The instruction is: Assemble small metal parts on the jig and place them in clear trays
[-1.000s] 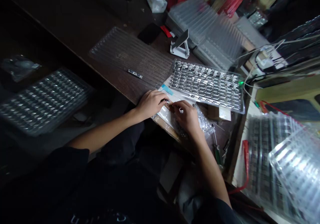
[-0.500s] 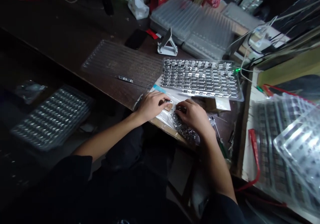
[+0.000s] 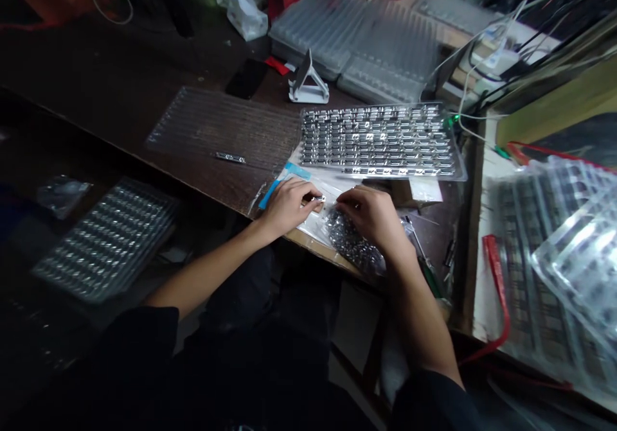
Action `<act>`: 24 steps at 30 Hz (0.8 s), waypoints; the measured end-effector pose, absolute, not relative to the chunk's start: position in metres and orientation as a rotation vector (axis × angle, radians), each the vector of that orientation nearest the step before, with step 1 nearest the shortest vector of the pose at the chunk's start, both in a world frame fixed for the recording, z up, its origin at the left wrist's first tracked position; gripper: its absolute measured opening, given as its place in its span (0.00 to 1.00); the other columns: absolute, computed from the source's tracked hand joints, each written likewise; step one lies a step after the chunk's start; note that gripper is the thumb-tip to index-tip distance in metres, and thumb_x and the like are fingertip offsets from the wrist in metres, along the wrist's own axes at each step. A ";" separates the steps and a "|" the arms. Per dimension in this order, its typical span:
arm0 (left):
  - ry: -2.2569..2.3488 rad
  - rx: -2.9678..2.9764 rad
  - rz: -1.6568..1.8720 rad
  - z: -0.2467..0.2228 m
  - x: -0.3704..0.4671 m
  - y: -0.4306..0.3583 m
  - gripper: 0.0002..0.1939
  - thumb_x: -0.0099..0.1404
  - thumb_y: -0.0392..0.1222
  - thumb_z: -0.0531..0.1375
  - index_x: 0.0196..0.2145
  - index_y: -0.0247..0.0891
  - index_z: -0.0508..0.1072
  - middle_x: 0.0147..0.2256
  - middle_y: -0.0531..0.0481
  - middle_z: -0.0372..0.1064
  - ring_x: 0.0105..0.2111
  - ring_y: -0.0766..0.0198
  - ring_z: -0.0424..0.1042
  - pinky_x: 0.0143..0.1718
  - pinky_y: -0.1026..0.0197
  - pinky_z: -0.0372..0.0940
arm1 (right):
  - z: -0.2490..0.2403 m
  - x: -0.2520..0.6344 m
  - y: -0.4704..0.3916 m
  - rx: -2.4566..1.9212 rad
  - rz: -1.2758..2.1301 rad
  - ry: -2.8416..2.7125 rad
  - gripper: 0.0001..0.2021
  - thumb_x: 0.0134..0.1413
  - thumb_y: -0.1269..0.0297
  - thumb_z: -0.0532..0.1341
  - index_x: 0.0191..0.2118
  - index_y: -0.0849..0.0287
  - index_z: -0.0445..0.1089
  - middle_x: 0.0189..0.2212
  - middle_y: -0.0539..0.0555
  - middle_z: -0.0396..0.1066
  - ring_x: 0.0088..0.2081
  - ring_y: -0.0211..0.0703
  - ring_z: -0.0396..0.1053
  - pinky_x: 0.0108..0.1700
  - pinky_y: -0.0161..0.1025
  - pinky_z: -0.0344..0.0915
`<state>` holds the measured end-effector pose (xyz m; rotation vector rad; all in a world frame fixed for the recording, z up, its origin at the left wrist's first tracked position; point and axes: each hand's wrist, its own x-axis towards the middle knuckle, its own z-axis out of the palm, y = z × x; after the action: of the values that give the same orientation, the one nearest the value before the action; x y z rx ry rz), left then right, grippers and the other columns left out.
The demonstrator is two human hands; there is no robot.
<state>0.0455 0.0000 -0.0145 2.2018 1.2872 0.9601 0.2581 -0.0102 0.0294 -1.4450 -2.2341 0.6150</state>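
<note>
My left hand [image 3: 288, 205] is closed, thumb and fingers pinching a small shiny metal part [image 3: 319, 199] over a little brown block. Just to the right, my right hand [image 3: 370, 209] has its fingertips pressed together; whatever is between them is too small to make out. Beneath the right hand lies a heap of small dark metal pieces [image 3: 354, 241] on white plastic sheeting [image 3: 311, 228]. Beyond both hands, a clear tray [image 3: 461, 173] holds rows of silver metal parts. A ribbed clear tray [image 3: 207, 119] sits to the left, with one metal part [image 3: 230, 158] on it.
Behind stand a white phone stand [image 3: 308, 90], a dark phone [image 3: 246, 78] and stacked clear trays [image 3: 313, 29]. More trays [image 3: 525, 270] are piled on the right. A filled tray stack [image 3: 106, 238] is low on the left. A green-handled screwdriver [image 3: 429, 277] lies by my right forearm.
My right hand has lifted slightly from the heap, its fingertips moving toward the part in my left hand. The whole view has shifted a little; the left hand keeps its pinch.
</note>
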 end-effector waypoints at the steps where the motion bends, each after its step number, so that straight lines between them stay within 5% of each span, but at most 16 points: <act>1: 1.292 2.199 0.965 -0.015 0.046 0.000 0.03 0.62 0.36 0.67 0.33 0.39 0.76 0.35 0.49 0.77 0.40 0.56 0.74 0.43 0.55 0.66 | 0.029 0.259 -0.010 -1.454 0.629 -2.234 0.04 0.58 0.70 0.64 0.35 0.60 0.78 0.32 0.55 0.78 0.33 0.43 0.72 0.37 0.38 0.63; 19: 1.277 1.946 1.228 -0.009 -0.002 -0.015 0.14 0.63 0.30 0.66 0.46 0.38 0.76 0.41 0.49 0.79 0.38 0.64 0.78 0.43 0.63 0.71 | 0.009 0.213 -0.005 -1.232 0.607 -2.177 0.09 0.62 0.70 0.57 0.41 0.57 0.75 0.38 0.57 0.78 0.38 0.45 0.75 0.42 0.41 0.69; 24: 1.325 2.070 1.178 -0.002 -0.029 -0.007 0.05 0.66 0.33 0.63 0.40 0.38 0.78 0.40 0.48 0.79 0.40 0.62 0.77 0.45 0.61 0.69 | 0.006 0.206 -0.007 -1.171 0.539 -2.311 0.08 0.65 0.68 0.56 0.45 0.58 0.72 0.40 0.58 0.77 0.39 0.46 0.74 0.41 0.39 0.68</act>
<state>-0.0293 -0.0072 -0.0025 2.0697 1.3251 1.1780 0.2060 -0.0075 0.0065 -1.1711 -2.3106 0.5385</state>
